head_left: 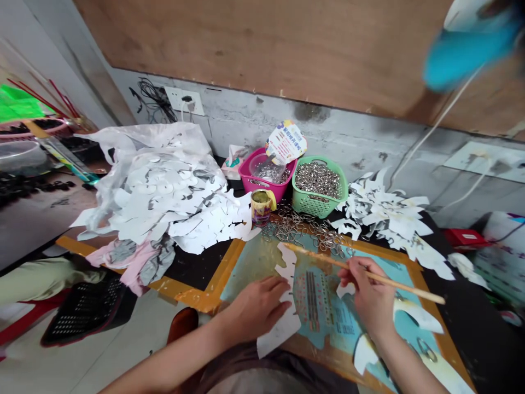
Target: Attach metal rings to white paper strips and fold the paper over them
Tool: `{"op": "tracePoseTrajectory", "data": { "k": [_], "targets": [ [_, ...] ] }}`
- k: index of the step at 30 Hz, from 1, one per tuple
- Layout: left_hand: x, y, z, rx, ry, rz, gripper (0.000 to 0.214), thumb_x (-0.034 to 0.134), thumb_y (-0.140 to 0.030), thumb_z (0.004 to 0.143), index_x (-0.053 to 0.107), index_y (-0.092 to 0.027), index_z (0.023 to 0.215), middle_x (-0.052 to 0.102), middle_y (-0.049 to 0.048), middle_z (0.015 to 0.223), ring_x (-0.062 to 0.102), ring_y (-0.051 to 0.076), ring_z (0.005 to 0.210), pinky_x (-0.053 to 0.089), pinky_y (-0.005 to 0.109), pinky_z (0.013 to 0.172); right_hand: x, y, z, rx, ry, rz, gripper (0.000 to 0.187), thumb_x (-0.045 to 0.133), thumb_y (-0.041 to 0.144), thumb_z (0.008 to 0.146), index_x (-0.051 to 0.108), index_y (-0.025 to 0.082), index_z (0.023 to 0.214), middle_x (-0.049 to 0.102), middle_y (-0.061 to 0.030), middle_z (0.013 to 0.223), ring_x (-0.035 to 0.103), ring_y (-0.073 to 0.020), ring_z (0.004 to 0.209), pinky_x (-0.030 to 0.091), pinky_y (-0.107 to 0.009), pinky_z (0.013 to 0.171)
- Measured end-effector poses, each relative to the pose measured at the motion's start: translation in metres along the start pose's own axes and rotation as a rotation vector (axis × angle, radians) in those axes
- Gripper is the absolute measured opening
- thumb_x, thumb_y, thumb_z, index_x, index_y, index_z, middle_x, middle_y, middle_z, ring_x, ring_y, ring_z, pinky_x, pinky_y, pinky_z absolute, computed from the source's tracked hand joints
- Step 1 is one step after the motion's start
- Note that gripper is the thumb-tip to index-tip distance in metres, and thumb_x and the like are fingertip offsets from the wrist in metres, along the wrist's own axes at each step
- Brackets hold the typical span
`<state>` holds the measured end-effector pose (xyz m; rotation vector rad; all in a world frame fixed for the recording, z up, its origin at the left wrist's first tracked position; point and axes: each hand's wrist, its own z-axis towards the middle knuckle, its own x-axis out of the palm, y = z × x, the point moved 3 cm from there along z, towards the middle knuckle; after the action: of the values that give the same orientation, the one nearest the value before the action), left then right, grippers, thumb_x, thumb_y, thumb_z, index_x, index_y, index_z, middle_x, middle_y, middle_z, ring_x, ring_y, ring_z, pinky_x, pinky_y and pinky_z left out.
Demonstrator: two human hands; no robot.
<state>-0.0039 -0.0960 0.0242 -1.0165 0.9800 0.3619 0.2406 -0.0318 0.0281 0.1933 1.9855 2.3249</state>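
A thin wooden stick (320,258) slants across the teal sheet (328,314), beside a white paper cutout (283,328) lying flat.

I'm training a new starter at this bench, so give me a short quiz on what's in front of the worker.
1. True or false: the right hand holds a thin wooden stick.
2. What fills the green basket? A metal rings, B buttons, C paper scraps.
3. Fill in: the small jar stands just in front of the ____ basket.
Key: 1 true; 2 A; 3 pink.
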Motion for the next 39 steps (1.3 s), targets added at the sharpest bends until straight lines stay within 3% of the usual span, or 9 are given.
{"op": "tracePoseTrajectory", "data": {
  "k": [5, 11, 14, 18, 24, 32, 39],
  "targets": [
    [-0.001, 0.041, 0.016, -0.001, -0.078, 0.082, 0.026, 0.054, -0.030, 0.096, 0.056, -0.018, 0.119, 0.060, 0.0133, 0.130, 0.056, 0.027, 0.124, 0.049, 0.042, 0.104, -0.008, 0.000, -0.017, -0.246, 0.074, -0.249, 0.006, 0.067, 0.028, 0.088, 0.069, 0.025, 0.093, 0.072, -0.0032, 0.070, 0.066, -0.0188, 0.053, 0.057, -0.029, 0.048],
    [0.000, 0.055, 0.034, -0.022, 0.004, 0.104, 0.065, 0.070, -0.042, 0.085, 0.040, -0.016, 0.137, 0.055, 0.0174, 0.137, 0.053, 0.031, 0.128, 0.045, 0.044, 0.108, -0.010, 0.015, -0.032, -0.622, 0.186, -0.577, 0.049, 0.066, 0.013, 0.082, 0.061, 0.030, 0.127, 0.075, 0.0005, 0.074, 0.072, -0.0209, 0.059, 0.060, -0.031, 0.053],
    [0.004, 0.057, 0.036, -0.035, 0.040, 0.121, 0.077, 0.075, -0.047, 0.080, 0.036, -0.016, 0.139, 0.055, 0.0171, 0.137, 0.053, 0.030, 0.129, 0.035, 0.047, 0.116, -0.004, 0.022, -0.033, -0.713, 0.193, -0.652, 0.043, 0.066, 0.012, 0.081, 0.063, 0.029, 0.121, 0.076, -0.0008, 0.078, 0.073, -0.0207, 0.059, 0.061, -0.030, 0.056],
    [0.008, 0.060, 0.035, -0.057, 0.024, 0.149, 0.080, 0.075, -0.050, 0.078, 0.036, -0.016, 0.139, 0.054, 0.0183, 0.139, 0.048, 0.031, 0.135, 0.026, 0.053, 0.120, 0.003, 0.021, -0.032, -0.733, 0.307, -0.639, 0.035, 0.061, 0.008, 0.082, 0.066, 0.029, 0.109, 0.075, -0.0022, 0.082, 0.072, -0.0203, 0.064, 0.059, -0.030, 0.057],
    [0.010, 0.060, 0.033, -0.053, 0.010, 0.152, 0.080, 0.074, -0.049, 0.080, 0.035, -0.017, 0.142, 0.052, 0.0184, 0.142, 0.043, 0.032, 0.139, 0.021, 0.058, 0.121, 0.007, 0.019, -0.037, -0.714, 0.512, -0.631, 0.033, 0.057, 0.009, 0.084, 0.066, 0.026, 0.111, 0.072, -0.0079, 0.092, 0.071, -0.0222, 0.075, 0.061, -0.035, 0.066],
    [0.013, 0.063, 0.031, -0.053, -0.007, 0.135, 0.077, 0.072, -0.048, 0.081, 0.034, -0.019, 0.142, 0.053, 0.0159, 0.141, 0.042, 0.031, 0.139, 0.016, 0.056, 0.122, 0.009, 0.022, -0.057, -0.799, 0.550, -0.717, 0.034, 0.057, 0.005, 0.085, 0.065, 0.023, 0.113, 0.072, -0.0101, 0.098, 0.072, -0.0232, 0.083, 0.063, -0.033, 0.072],
    [0.014, 0.063, 0.030, -0.049, -0.010, 0.136, 0.077, 0.071, -0.048, 0.082, 0.034, -0.019, 0.142, 0.053, 0.0158, 0.141, 0.043, 0.031, 0.138, 0.017, 0.057, 0.121, 0.007, 0.023, -0.068, -0.653, 0.620, -0.675, 0.035, 0.054, 0.006, 0.085, 0.060, 0.022, 0.116, 0.070, -0.0091, 0.097, 0.072, -0.0228, 0.088, 0.063, -0.033, 0.073]
  ]
}}
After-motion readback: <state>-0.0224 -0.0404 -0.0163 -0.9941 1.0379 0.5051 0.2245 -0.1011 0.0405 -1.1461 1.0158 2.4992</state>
